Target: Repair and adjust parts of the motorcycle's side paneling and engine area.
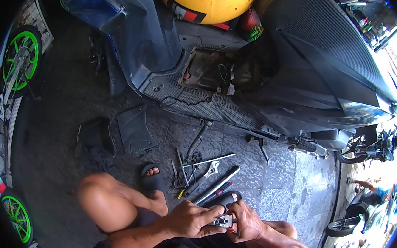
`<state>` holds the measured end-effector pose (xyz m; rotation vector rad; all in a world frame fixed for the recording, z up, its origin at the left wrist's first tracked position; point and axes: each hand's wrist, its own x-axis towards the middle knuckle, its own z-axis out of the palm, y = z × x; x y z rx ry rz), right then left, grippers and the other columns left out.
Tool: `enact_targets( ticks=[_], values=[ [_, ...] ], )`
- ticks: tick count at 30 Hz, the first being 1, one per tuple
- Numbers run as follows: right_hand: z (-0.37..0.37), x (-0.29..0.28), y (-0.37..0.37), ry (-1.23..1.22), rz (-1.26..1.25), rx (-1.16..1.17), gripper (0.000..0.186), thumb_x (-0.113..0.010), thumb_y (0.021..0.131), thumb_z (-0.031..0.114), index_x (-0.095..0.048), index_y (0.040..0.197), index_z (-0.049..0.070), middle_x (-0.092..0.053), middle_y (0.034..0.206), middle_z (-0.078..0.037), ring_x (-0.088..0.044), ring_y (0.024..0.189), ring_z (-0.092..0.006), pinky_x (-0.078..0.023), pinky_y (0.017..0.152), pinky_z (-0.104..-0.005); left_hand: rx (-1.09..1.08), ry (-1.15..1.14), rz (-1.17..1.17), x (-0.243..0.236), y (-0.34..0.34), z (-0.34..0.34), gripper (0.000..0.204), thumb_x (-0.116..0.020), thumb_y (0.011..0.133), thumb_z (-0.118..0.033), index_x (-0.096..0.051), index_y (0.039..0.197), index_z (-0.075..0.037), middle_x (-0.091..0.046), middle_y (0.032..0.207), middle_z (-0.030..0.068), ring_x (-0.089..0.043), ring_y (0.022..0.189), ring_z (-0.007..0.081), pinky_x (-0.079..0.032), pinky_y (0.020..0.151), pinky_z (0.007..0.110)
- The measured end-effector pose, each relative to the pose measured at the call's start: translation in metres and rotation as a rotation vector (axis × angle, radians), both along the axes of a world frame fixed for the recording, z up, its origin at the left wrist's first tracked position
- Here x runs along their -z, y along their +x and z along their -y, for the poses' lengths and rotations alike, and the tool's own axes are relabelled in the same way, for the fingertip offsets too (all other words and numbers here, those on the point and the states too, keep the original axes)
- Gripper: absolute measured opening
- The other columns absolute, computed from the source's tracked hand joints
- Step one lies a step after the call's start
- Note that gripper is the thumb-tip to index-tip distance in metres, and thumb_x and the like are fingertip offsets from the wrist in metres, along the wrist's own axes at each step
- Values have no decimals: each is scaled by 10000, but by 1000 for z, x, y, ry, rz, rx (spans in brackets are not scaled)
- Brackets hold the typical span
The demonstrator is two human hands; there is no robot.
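Close above my lap, my left hand (pixel 192 220) pinches a small silvery metal part (pixel 222 221) between thumb and fingers. From the other side my right hand (pixel 247 223) is closed on the same part, its fingers bent around the end. The part looks blocky with an opening in its face. Something reddish-orange shows at its right edge, mostly covered by the right fingers, and I cannot make out what it is.
Ahead stands a dark scooter (pixel 209 101) with its floor compartment uncovered. Between it and my feet lie an adjustable wrench (pixel 211 169), scissors (pixel 174 174), a metal tube (pixel 217 185) and screwdrivers (pixel 221 189). Black panels (pixel 136 130) lie left; a yellow tank (pixel 211 3) stands behind.
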<state>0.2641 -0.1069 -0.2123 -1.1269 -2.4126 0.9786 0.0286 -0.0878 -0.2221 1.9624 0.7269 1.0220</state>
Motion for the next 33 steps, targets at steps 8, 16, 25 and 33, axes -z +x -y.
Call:
enact_targets(
  ticks=[8, 16, 25, 33],
  values=[
    [-7, 11, -1, -183, 14, 161, 789, -710, 769, 116, -279, 1413, -32, -538, 1173, -251, -577, 1016, -423, -473, 883, -469, -141, -315, -32, 19, 6, -9, 268, -487, 962, -307, -522, 963, -41, -591, 605, 163, -619, 552, 385, -478, 490, 464],
    [4, 17, 2, -750, -522, 551, 582, -532, 805, -8, -344, 1356, -9, -523, 1153, -87, -514, 1091, -156, -432, 926, -316, -693, -528, -179, 118, 36, -120, 274, -438, 999, -262, -543, 1084, -24, -642, 926, 277, -607, 894, 478, -468, 734, 536],
    [11, 32, 13, -642, -499, 476, 611, -534, 801, 24, -345, 1380, -29, -543, 1163, -115, -549, 1072, -187, -443, 920, -330, -739, -481, -117, 170, 50, -170, 289, -464, 995, -259, -568, 1103, -12, -650, 972, 268, -610, 939, 459, -474, 766, 508],
    [5, 25, 10, -621, -434, 423, 625, -591, 802, 69, -368, 1383, 11, -571, 1140, -125, -576, 1049, -218, -451, 918, -338, -768, -450, -162, 171, 49, -177, 325, -464, 997, -300, -578, 1057, -2, -651, 829, 211, -637, 796, 402, -474, 709, 466]
  ],
)
